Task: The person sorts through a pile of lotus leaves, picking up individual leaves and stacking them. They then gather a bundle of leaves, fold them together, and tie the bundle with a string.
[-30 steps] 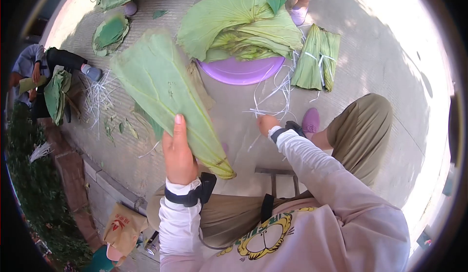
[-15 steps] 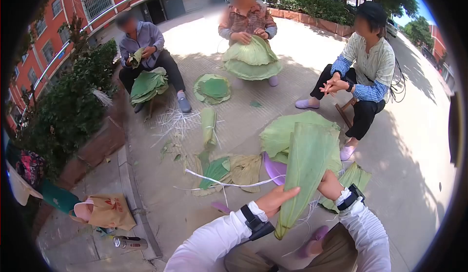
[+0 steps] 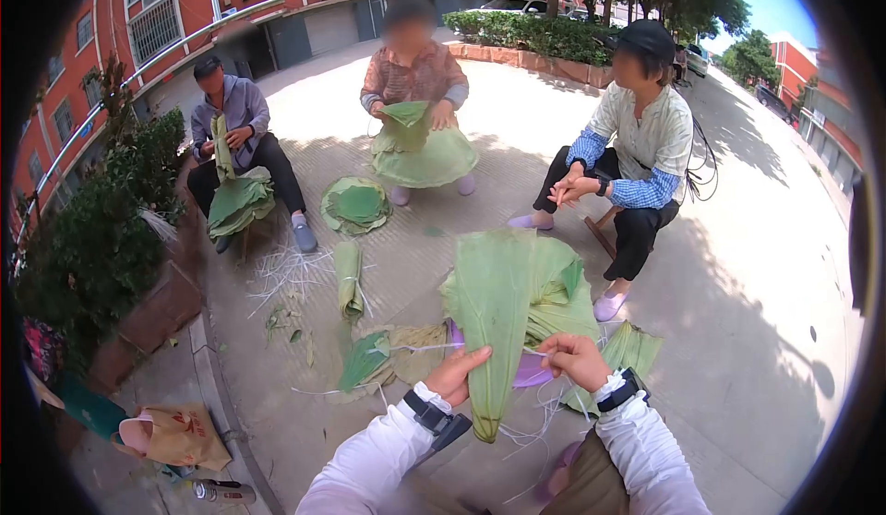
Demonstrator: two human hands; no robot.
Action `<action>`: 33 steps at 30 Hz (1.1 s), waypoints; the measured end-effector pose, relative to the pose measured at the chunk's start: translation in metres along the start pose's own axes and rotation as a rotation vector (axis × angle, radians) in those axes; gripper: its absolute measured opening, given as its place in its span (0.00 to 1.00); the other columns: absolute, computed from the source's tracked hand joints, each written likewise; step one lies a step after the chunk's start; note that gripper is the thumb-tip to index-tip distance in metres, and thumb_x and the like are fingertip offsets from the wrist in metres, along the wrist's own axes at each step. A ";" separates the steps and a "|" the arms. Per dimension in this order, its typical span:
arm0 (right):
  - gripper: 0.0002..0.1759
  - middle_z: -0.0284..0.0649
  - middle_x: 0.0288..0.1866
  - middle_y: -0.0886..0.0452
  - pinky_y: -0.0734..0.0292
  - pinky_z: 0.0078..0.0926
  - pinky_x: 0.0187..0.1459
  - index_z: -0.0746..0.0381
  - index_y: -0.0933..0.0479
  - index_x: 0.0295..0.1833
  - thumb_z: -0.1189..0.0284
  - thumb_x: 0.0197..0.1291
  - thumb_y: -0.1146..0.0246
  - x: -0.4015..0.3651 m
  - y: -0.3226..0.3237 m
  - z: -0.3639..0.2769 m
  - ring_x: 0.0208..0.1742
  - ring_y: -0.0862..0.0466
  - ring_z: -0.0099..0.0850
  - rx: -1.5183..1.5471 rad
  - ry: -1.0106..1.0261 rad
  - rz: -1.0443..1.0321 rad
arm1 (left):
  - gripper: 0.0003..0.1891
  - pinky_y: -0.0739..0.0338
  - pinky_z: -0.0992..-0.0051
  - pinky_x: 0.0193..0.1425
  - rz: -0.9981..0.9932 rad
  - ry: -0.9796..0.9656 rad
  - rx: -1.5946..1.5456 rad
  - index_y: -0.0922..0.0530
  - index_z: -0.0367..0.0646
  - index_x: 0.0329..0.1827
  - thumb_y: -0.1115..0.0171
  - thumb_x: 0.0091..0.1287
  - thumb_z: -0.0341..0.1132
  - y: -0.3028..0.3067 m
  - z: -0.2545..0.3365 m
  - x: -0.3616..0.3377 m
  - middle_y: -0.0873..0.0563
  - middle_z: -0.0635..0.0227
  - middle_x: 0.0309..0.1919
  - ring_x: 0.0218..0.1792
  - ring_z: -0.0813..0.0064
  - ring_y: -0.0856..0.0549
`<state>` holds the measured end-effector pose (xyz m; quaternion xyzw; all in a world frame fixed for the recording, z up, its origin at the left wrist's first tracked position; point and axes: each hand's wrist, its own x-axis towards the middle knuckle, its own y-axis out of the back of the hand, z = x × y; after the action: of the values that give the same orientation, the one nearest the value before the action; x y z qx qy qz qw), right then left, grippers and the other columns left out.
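Note:
I hold a folded green lotus leaf (image 3: 493,312) upright in front of me, its narrow end pointing down. My left hand (image 3: 458,376) grips its lower left edge. My right hand (image 3: 573,359) is at its right side, fingers closed around a thin white strip (image 3: 434,347) that runs across the leaf. Behind the leaf lies a heap of large green leaves (image 3: 561,295) on a purple basin (image 3: 532,372).
Three other people sit on the paved ground ahead, two handling leaves. A tied leaf bundle (image 3: 349,278), flat leaves (image 3: 353,205), loose white strips (image 3: 281,270), another bundle (image 3: 629,353) and a paper bag (image 3: 173,435) lie around. A hedge and brick planter line the left.
My view tilted up from the ground to the seated people. The right hand came from the loose strips to the leaf's right side and pulled a white strip across it.

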<state>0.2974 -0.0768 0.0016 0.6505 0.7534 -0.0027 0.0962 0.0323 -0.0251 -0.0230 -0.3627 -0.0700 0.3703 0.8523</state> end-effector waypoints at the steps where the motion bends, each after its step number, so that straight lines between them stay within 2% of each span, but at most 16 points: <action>1: 0.12 0.37 0.35 0.15 0.22 0.21 0.35 0.67 0.20 0.51 0.81 0.63 0.44 -0.002 0.003 -0.002 0.31 0.19 0.22 0.012 0.006 0.011 | 0.24 0.23 0.66 0.64 0.009 -0.038 -0.017 0.31 0.37 0.69 0.41 0.75 0.40 0.003 0.004 0.000 0.19 0.62 0.60 0.59 0.70 0.18; 7: 0.12 0.41 0.35 0.16 0.21 0.24 0.35 0.67 0.19 0.48 0.81 0.60 0.42 -0.015 0.011 0.003 0.30 0.20 0.25 0.316 0.061 0.145 | 0.23 0.23 0.70 0.60 0.121 -0.134 0.152 0.28 0.37 0.66 0.39 0.74 0.40 0.006 0.018 -0.005 0.17 0.65 0.55 0.55 0.73 0.18; 10: 0.13 0.44 0.36 0.16 0.20 0.27 0.37 0.70 0.19 0.48 0.82 0.58 0.43 -0.020 0.017 0.006 0.32 0.18 0.29 0.450 0.027 0.033 | 0.23 0.24 0.70 0.60 0.175 -0.106 0.318 0.26 0.35 0.65 0.38 0.73 0.40 0.004 0.011 -0.008 0.16 0.65 0.54 0.53 0.73 0.18; 13: 0.14 0.48 0.39 0.15 0.18 0.29 0.40 0.72 0.19 0.47 0.84 0.57 0.45 -0.025 0.011 -0.007 0.36 0.15 0.34 0.561 -0.010 -0.008 | 0.21 0.24 0.71 0.57 0.220 -0.119 0.418 0.25 0.35 0.63 0.37 0.73 0.39 0.007 0.000 -0.005 0.16 0.65 0.53 0.52 0.75 0.18; 17: 0.16 0.51 0.47 0.15 0.18 0.34 0.47 0.73 0.21 0.51 0.84 0.58 0.45 -0.026 0.005 -0.011 0.47 0.14 0.40 0.445 0.013 -0.003 | 0.20 0.23 0.72 0.56 0.194 -0.169 0.479 0.23 0.35 0.62 0.37 0.73 0.37 0.012 -0.020 0.003 0.15 0.65 0.53 0.52 0.76 0.18; 20: 0.17 0.51 0.52 0.16 0.19 0.35 0.52 0.73 0.22 0.54 0.84 0.59 0.44 -0.028 -0.003 -0.013 0.53 0.15 0.42 0.454 0.017 -0.001 | 0.21 0.24 0.72 0.58 0.179 -0.047 0.474 0.25 0.35 0.64 0.37 0.73 0.37 0.006 -0.016 0.003 0.16 0.65 0.54 0.53 0.76 0.19; 22: 0.18 0.51 0.54 0.16 0.20 0.36 0.54 0.72 0.22 0.55 0.83 0.59 0.43 -0.025 -0.004 -0.015 0.55 0.16 0.42 0.518 0.050 -0.011 | 0.22 0.24 0.72 0.58 0.125 -0.180 0.374 0.27 0.35 0.66 0.37 0.73 0.37 0.018 -0.032 0.015 0.16 0.65 0.55 0.53 0.76 0.19; 24: 0.18 0.50 0.53 0.16 0.20 0.37 0.53 0.71 0.22 0.55 0.82 0.59 0.41 -0.025 -0.003 -0.015 0.53 0.15 0.41 0.510 0.075 0.001 | 0.26 0.25 0.71 0.61 0.137 -0.194 0.347 0.30 0.37 0.69 0.36 0.72 0.38 0.022 -0.037 0.020 0.19 0.66 0.58 0.56 0.75 0.20; 28: 0.10 0.43 0.42 0.14 0.15 0.32 0.43 0.66 0.21 0.48 0.79 0.61 0.35 -0.012 0.008 -0.001 0.46 0.13 0.37 0.575 0.161 0.112 | 0.26 0.24 0.71 0.61 0.095 0.004 0.183 0.31 0.37 0.70 0.37 0.73 0.40 0.025 -0.023 0.011 0.19 0.65 0.59 0.56 0.75 0.19; 30: 0.06 0.40 0.38 0.15 0.15 0.29 0.39 0.64 0.22 0.46 0.77 0.64 0.36 -0.011 0.005 -0.007 0.44 0.12 0.35 0.646 0.145 0.228 | 0.26 0.22 0.70 0.59 0.135 -0.041 0.132 0.31 0.38 0.69 0.37 0.73 0.41 0.023 -0.026 0.014 0.18 0.65 0.57 0.54 0.74 0.18; 32: 0.06 0.38 0.36 0.16 0.14 0.31 0.38 0.63 0.23 0.46 0.75 0.66 0.37 -0.009 0.007 -0.007 0.42 0.12 0.35 0.683 0.166 0.276 | 0.26 0.22 0.70 0.57 0.143 -0.078 0.102 0.31 0.38 0.69 0.37 0.73 0.41 0.027 -0.022 0.012 0.18 0.65 0.56 0.53 0.74 0.18; 33: 0.07 0.38 0.36 0.16 0.15 0.30 0.37 0.62 0.23 0.47 0.71 0.68 0.38 -0.008 0.011 -0.003 0.42 0.12 0.36 0.692 0.123 0.309 | 0.27 0.21 0.70 0.57 0.130 -0.080 0.089 0.31 0.38 0.70 0.37 0.73 0.41 0.028 -0.023 0.012 0.18 0.65 0.57 0.53 0.74 0.18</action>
<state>0.3087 -0.0828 0.0074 0.7493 0.6054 -0.2032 -0.1750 0.0336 -0.0170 -0.0606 -0.3131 -0.0639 0.4417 0.8383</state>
